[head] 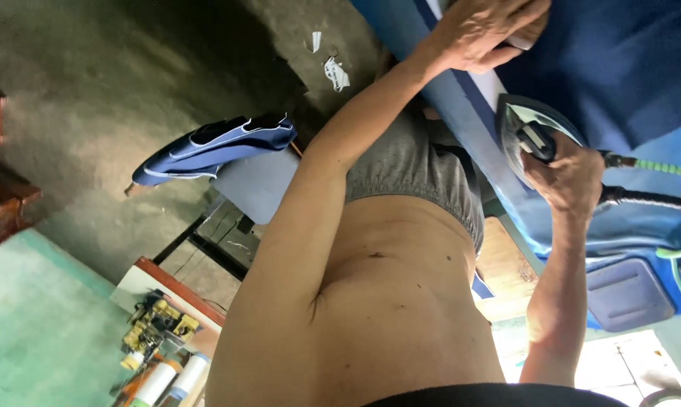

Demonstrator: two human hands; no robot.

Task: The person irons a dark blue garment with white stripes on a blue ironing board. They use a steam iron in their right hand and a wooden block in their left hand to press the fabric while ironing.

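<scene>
Two hands at work, and the view is turned upside down, looking back along the person's bare torso. One hand (pixel 570 177) has its fingers clamped round the handle of a steam iron (pixel 532 139), whose soleplate lies flat on the dark blue fabric (pixel 627 60) spread over the padded tabletop (pixel 461 98). A green-sleeved cord (pixel 657 167) and a black hose run off from the iron toward the right edge. The other hand (pixel 480 30) presses down on the fabric near a white strip, fingers curled together and touching the cloth. Which hand is left and which right, I cannot tell from this flipped view. Away from the tabletop, a folded blue-and-white garment (pixel 212 147) sits on a stool. Lower left, a yellow-and-black clutter (pixel 156 324) and white bottles (pixel 167 380) crowd a shelf corner.
</scene>
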